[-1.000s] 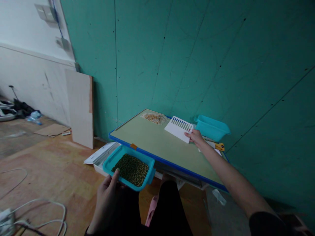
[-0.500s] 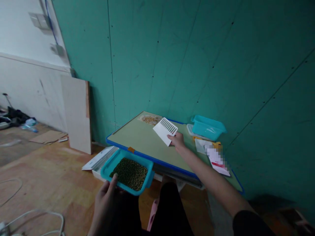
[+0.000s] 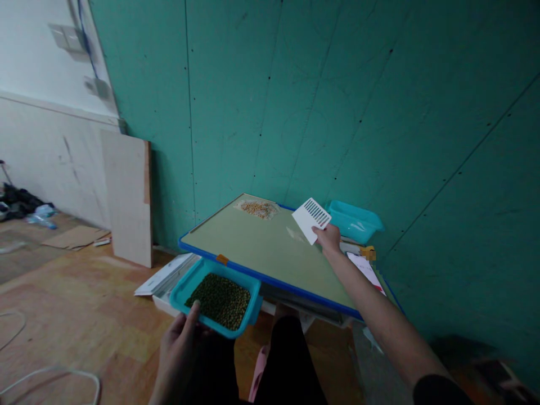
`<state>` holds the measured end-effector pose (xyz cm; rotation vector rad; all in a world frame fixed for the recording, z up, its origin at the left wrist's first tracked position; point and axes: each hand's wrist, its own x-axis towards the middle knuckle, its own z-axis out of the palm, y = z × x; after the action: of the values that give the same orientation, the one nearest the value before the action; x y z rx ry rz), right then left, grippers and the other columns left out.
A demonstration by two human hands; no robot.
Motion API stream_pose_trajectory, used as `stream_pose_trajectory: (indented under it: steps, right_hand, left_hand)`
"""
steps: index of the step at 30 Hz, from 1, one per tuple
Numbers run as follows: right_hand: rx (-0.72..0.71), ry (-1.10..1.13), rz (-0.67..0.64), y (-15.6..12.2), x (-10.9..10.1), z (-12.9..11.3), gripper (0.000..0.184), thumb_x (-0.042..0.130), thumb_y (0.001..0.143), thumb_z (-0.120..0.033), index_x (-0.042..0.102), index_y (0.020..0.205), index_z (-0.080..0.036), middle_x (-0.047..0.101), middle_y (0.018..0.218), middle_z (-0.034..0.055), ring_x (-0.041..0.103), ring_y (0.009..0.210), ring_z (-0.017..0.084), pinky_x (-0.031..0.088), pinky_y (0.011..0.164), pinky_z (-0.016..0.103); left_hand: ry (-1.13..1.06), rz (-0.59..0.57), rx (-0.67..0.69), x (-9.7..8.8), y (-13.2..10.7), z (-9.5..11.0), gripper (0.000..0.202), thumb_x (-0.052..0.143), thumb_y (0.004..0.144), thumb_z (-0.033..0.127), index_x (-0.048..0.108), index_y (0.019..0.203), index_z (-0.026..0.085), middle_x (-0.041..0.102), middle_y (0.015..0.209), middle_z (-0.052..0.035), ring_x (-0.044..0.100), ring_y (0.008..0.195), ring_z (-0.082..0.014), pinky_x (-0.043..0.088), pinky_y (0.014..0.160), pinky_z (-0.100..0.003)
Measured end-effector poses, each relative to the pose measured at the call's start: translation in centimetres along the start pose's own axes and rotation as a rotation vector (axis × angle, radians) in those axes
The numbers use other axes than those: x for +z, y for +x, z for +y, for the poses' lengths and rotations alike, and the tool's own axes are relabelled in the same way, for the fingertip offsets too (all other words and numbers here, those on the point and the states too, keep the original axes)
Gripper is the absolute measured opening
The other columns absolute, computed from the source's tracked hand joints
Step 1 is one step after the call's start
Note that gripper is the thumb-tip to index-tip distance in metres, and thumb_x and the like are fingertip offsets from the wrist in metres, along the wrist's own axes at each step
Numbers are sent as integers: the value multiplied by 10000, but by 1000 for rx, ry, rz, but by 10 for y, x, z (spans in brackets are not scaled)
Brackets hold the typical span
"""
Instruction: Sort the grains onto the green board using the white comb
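Beans (image 3: 221,301) in tray (image 3: 254,302) before table (image 3: 270,253); seeds (image 3: 258,210) on table, left of tub (image 3: 353,224).

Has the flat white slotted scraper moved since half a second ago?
Yes: the scraper moved right, away from the loose tan grain pile.

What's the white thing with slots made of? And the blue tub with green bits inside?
White slotted piece: probably plastic; it looks thin, stiff and matte, with neat, even slots.
Blue tub: likely smooth plastic, from its even colour, rounded corners and rim; shine is hard to tell.
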<state>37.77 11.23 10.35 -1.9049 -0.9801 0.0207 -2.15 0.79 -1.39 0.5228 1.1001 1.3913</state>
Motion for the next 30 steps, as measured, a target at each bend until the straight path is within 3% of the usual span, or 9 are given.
stream_pose_trajectory:
  steps: [4,9,15,20,25,30]
  right_hand:
    - [-84,-298,31,2,-10,-6,340,613,813,-207,762,1109,-130,768,1130,165,718,1095,282,536,897,305]
    - [-105,-489,-44,-18,0,-13,350,592,874,-192,740,1177,-98,749,1149,215,719,1083,297,523,897,299]
    - [-157,-519,-134,-29,4,-21,324,578,901,-215,744,1170,-147,760,1135,184,724,1063,286,518,872,298]
    - [-177,-494,-68,-23,7,-45,294,576,913,-247,755,1114,-128,757,1129,197,717,1067,286,505,862,292]
    - [-229,-383,-102,-39,32,-77,290,558,889,-219,764,1067,-117,766,1104,186,721,1049,280,504,864,292]
    - [-175,-356,-139,-56,55,-82,301,564,857,-184,775,1056,-104,761,1111,208,727,1049,285,514,854,284]
  left_hand:
    - [17,-10,-8,-1,1,0,509,889,608,570,669,832,168,658,559,25,639,469,-156,481,439,-214]
    - [1,-18,-9,-1,1,0,520,895,597,566,670,853,173,627,543,50,596,425,-132,456,421,-209]
    - [2,-65,13,-5,5,-3,532,892,609,570,671,868,160,628,565,36,608,485,-143,475,472,-219]
    - [4,-43,32,-3,4,-2,548,894,589,586,689,853,151,632,556,24,591,469,-144,457,450,-223]
    - [32,-58,49,0,0,5,515,885,587,607,654,700,160,613,526,11,563,444,-142,427,441,-240]
    - [46,-62,44,-1,-2,10,530,894,550,619,675,690,157,606,521,1,586,482,-168,448,465,-263]
